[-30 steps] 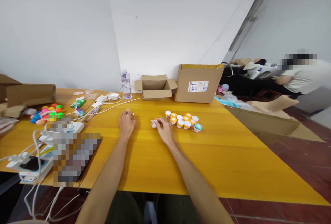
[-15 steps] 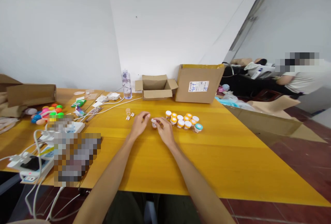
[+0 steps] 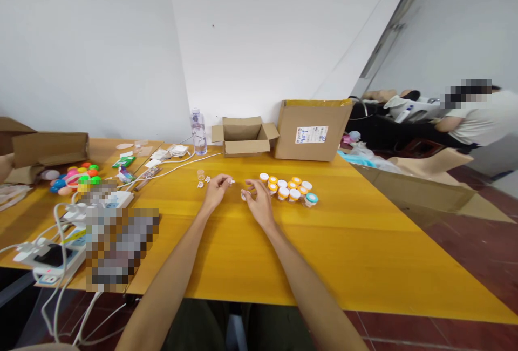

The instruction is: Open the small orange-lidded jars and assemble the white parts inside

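In the head view, the left hand (image 3: 217,189) pinches a small white piece (image 3: 230,181) between its fingers, above the bench (image 3: 315,254). The right hand (image 3: 260,200) curves over a small white item (image 3: 243,195) just beside its thumb; whether those fingers grip it, I cannot tell. Left of the left hand lie two white bits (image 3: 201,184) near a clear cup (image 3: 200,174). Lidded jars (image 3: 284,193) cluster right of the right hand.

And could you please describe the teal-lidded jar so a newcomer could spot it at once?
On the wooden table, find the large labelled box. In front stand small jars; the teal-lidded jar is at their near right end. Its neighbours' lids are white or orange.
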{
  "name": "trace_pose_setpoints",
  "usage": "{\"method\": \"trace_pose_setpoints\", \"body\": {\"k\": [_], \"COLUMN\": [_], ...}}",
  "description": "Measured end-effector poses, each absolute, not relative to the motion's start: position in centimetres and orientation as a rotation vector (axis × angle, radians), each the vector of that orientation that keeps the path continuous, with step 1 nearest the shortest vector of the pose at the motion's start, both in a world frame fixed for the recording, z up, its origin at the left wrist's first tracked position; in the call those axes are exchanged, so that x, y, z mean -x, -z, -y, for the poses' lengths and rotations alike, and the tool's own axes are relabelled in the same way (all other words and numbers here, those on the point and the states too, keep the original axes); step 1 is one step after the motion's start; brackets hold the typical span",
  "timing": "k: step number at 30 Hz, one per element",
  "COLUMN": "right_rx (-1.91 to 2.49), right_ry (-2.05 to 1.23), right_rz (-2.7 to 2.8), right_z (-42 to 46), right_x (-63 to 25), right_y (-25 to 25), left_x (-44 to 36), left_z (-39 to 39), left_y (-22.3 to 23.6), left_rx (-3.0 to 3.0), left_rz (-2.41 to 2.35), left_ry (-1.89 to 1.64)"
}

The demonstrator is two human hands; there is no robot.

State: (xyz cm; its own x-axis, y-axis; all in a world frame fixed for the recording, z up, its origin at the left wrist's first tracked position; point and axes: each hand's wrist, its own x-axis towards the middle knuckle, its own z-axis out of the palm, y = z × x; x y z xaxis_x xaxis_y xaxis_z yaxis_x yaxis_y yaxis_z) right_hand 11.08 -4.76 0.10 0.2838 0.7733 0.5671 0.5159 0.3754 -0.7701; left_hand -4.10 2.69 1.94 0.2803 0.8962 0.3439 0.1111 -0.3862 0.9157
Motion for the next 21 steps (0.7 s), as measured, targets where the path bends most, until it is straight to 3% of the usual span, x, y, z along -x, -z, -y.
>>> {"method": "trace_pose_setpoints", "body": {"k": [3,8,14,21], "right_rx": [1.403,1.583,1.567,1.448], "right_ry": [-0.197,-0.153,-0.253,-0.294], "right_rz": [1.410,1.494,1.552,1.681], "right_z": [4.6,4.7,5.0,5.1], "right_x": [-11.6,-11.7,-11.5,-11.4], "right_y": [0.5,0.9,0.4,0.6], "left_x": [5.4,6.7,6.7,7.0], "left_z": [-3.0,-1.9,-1.1,-1.5], "left_y": [-2.3,-3.8,-4.5,-3.8], "left_rx": [-1.809,-2.152,-2.282,-2.290], "left_rz": [-1.233,-1.820,-1.950,-1.950], "left_ry": [-1.210,-0.855,-0.663,-0.783]}}
